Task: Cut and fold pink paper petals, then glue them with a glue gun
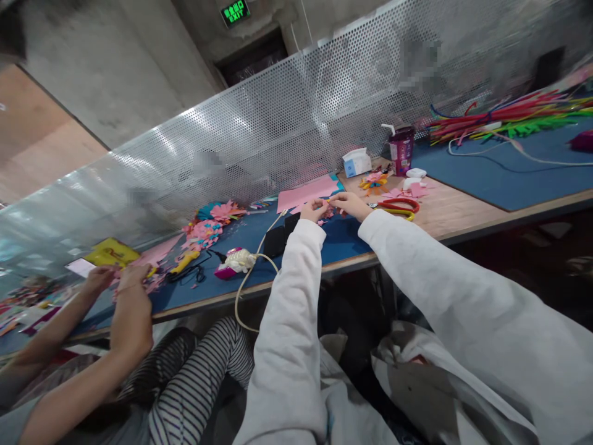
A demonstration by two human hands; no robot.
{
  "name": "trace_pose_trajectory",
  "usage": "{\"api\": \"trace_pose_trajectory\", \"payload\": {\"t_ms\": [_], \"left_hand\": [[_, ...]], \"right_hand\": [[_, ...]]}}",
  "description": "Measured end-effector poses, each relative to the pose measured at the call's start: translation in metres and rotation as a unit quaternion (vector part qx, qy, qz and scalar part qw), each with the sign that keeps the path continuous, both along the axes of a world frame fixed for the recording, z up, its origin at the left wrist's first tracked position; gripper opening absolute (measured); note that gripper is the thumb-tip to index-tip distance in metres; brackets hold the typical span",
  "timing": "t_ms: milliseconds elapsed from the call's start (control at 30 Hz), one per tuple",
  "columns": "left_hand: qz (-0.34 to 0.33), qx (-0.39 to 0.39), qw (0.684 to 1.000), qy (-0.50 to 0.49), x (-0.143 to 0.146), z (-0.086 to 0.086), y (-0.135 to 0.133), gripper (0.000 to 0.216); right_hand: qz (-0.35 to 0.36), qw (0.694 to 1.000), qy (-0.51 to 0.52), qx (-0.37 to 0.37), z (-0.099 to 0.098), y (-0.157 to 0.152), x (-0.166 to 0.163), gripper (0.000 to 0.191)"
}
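My left hand (314,210) and my right hand (351,205) meet over the table's edge area, fingertips close together. Both are closed in a pinch around something small, with a hint of yellow and pink; its kind is hard to make out. Pink paper scraps (328,214) show just beneath my fingers. Behind my left hand lies a pink paper sheet (306,193). Scissors with red handles (402,203) rest right of my right hand, with a yellow handle (402,214) beside them. A paper flower in orange and pink (373,180) lies farther back.
A purple drink cup (401,151) with a straw, a tissue pack (356,162) and a white earphone case (414,180) stand at the back. Left are a power strip (235,262), its cable, pink paper flowers (204,235) and a co-worker's hands (132,281). Pipe cleaners (500,117) lie right.
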State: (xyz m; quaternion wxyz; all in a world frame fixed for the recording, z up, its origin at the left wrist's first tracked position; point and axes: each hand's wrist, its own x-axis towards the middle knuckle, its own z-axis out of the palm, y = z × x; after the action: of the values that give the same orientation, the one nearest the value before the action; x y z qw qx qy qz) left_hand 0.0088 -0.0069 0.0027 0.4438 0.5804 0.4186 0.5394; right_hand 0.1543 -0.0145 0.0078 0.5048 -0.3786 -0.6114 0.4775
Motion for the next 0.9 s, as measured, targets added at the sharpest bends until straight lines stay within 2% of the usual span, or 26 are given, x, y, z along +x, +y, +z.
{"api": "trace_pose_trajectory", "payload": {"t_ms": [233,600,900], "left_hand": [[-0.014,0.018,1.0,-0.004,-0.003,-0.002,0.0,0.038],[-0.009,-0.027,1.0,-0.011,-0.008,-0.008,0.015,0.034],[0.011,0.01,0.997,0.077,-0.004,-0.003,0.004,0.026]], "right_hand": [[-0.006,1.0,-0.017,0.019,0.0,-0.001,0.0,0.007],[-0.004,0.997,-0.066,0.047,-0.008,0.009,-0.001,0.012],[-0.004,0.994,-0.098,0.041,-0.012,0.012,-0.002,0.021]]}}
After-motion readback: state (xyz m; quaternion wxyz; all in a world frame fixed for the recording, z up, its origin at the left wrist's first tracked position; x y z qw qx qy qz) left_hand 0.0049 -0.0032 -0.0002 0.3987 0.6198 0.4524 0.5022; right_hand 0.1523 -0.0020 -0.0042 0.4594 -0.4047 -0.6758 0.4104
